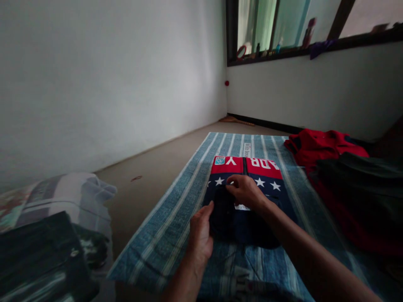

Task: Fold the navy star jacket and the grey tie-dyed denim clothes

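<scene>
A folded zip-up jacket [252, 168], red at the far end with white letters and dark navy with white stars below, lies on a blue striped cloth [176, 201]. At its left side, my left hand [201, 230] grips the edge of a dark folded part [222, 212], thumb on top. My right hand [247, 191] reaches across the middle of the jacket and pinches the upper edge of that same dark part. Its fingertips are partly hidden by the hand and the dark cloth. A small white patch shows under the right wrist.
On the right lie red clothing [324, 144] and a dark green garment [362, 180]. To the left, a dark garment with a button [40, 256] rests by a pale checked bundle [72, 193]. A wooden-looking object [236, 121] lies in the corner below the window.
</scene>
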The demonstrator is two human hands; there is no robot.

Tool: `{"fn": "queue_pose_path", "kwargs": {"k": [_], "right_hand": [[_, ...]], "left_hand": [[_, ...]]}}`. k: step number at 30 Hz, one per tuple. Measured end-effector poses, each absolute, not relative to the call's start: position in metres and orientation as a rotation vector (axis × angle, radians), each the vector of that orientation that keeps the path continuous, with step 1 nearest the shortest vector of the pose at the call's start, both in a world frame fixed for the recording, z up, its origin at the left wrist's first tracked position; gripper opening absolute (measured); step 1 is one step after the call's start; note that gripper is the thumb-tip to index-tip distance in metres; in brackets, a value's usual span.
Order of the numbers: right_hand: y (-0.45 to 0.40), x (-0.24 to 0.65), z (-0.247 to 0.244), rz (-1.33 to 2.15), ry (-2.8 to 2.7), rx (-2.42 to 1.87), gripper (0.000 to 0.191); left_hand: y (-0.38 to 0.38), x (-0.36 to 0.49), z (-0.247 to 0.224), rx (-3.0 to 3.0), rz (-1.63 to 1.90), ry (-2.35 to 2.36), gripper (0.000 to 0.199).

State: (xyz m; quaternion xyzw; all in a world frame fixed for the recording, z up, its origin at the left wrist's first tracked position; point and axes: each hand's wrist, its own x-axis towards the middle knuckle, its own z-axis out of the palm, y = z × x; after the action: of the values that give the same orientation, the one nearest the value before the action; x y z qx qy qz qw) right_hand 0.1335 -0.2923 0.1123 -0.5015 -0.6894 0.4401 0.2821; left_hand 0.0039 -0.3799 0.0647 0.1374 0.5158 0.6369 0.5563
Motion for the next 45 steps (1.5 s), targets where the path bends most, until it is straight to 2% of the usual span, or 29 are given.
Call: {"fn": "queue_pose_path", "kwargs": {"k": [3, 9, 13, 18, 22, 25, 29, 32, 38, 45], "right_hand": [[-0.281, 0.134, 0.112, 1.251, -1.763, -1.42, 0.013], [-0.273, 0.136, 0.117, 1.426, -1.607, -1.505, 0.014], [-0.271, 0.136, 0.119, 1.463, -1.558, -1.514, 0.017], [-0.27, 0.136, 0.118, 1.401, -1.578, -1.514, 0.015], [-0.276, 0.137, 0.115, 1.202, -1.612, -1.5, 0.019], [-0.293, 0.143, 0.112, 0.854, -1.65, -1.422, 0.028], [-0.329, 0.159, 0.101, 0.411, -1.964, -1.037, 0.015], [-0.354, 0.172, 0.088, 0.315, -2.212, -0.968, 0.01], [-0.378, 0.182, 0.064, 0.032, -2.329, -1.113, 0.031], [-0.378, 0.183, 0.057, -0.176, -2.435, -1.153, 0.032]], "left_hand": [[-0.383, 0.004, 0.06, 0.421, 1.529, 1.288, 0.033], [-0.4, 0.007, 0.056, 0.624, 1.597, 1.628, 0.04], [-0.416, 0.011, 0.061, 0.578, 1.494, 1.646, 0.047], [-0.425, 0.013, 0.061, 0.496, 1.32, 1.472, 0.039], [-0.421, 0.012, 0.058, 0.358, 1.407, 1.308, 0.036], [-0.418, 0.013, 0.059, 0.266, 1.454, 1.106, 0.029], [-0.415, 0.014, 0.06, 0.152, 1.47, 0.787, 0.018], [-0.413, 0.016, 0.058, 0.071, 1.492, 0.706, 0.016], [-0.409, 0.021, 0.053, 0.055, 1.58, 0.706, 0.016], [-0.403, 0.023, 0.055, 0.062, 1.587, 0.719, 0.015]]}}
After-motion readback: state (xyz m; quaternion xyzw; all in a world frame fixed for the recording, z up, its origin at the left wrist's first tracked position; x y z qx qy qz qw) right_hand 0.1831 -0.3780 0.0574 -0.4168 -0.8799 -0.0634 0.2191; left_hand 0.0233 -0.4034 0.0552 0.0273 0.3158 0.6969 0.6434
